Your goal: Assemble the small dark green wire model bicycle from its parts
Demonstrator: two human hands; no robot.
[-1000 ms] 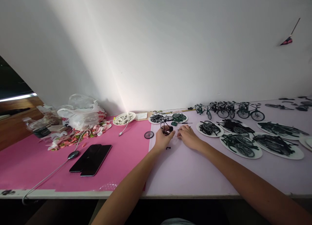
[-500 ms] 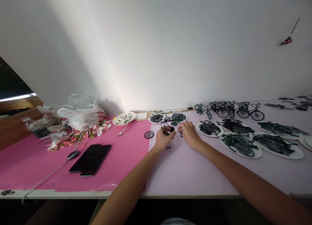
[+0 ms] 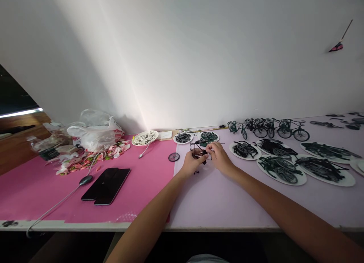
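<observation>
Bicycle frame (image 3: pixel 204 153), dark, is clamped in the left hand (image 3: pixel 189 164); the right hand (image 3: pixel 218 156) is just beside it at three o'clock, its grip impossible to tell. Lilac sheet (image 3: pixel 222 202) stretches to the table edge (image 3: pixel 222 229) at six; a wheel (image 3: pixel 174 156) lies at nine, a plate (image 3: pixel 258 154) at three.

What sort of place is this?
Probably a craft worktable: small bicycles stand at the back, plates hold dark bicycle parts, and the left hand grips a small dark frame.
</observation>
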